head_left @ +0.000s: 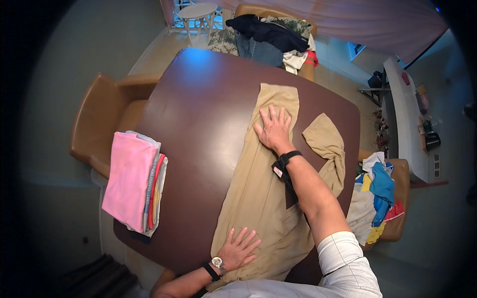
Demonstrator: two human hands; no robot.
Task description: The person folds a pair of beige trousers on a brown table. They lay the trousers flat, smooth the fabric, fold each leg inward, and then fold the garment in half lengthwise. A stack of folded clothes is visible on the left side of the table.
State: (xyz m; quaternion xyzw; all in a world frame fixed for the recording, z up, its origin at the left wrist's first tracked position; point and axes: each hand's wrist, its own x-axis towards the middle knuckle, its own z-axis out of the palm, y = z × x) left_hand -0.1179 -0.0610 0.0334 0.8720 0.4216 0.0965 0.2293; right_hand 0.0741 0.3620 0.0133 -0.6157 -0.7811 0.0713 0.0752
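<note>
A pair of tan trousers (248, 174) lies lengthwise on the dark brown table (194, 114). One leg runs straight toward the far side; the other is bunched and twisted off to the right. My right hand (276, 130) rests flat with spread fingers near the far end of the straight leg. Close to the near edge, my left hand (238, 251) presses flat on the wide upper part, fingers apart. Neither hand grips anything. My body hides the nearest part of the cloth.
A stack of folded clothes (131, 181), pink on top, sits at the table's left edge. Loose clothes fill a chair (400, 198) on the right and another chair (258, 10) beyond the table. A tan leather chair (99, 124) stands left, and a small white round table (198, 11) farther back.
</note>
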